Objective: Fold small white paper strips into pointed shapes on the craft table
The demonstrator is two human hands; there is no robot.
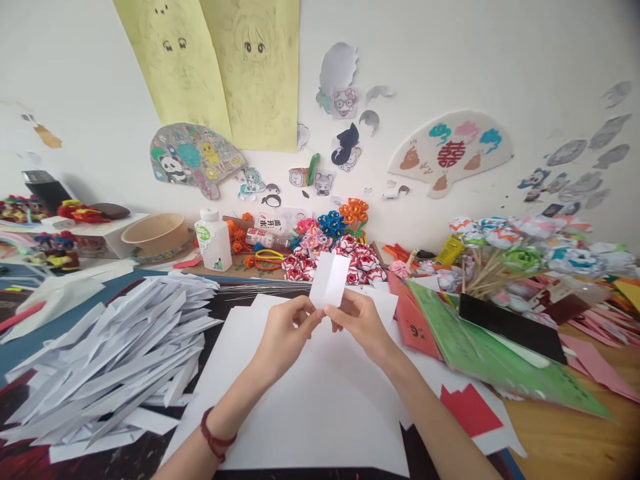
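A small white piece of paper [330,277] with a lengthwise crease is held up between my two hands. My left hand [287,333] pinches its lower left corner between thumb and fingers. At the lower right edge, my right hand [363,327] grips it the same way, some fingers hidden behind the paper. Both hands are above large white sheets [320,420] lying flat on the table. A big heap of folded white paper strips [135,353] lies left of my left arm.
Red-and-white paper flowers [357,257] and a white bottle [213,240] stand at the back. On the right are a green folder [480,347], a black phone-like slab [510,327], red paper [470,408] and flowers on sticks [520,260]. A beige basin [155,233] sits back left.
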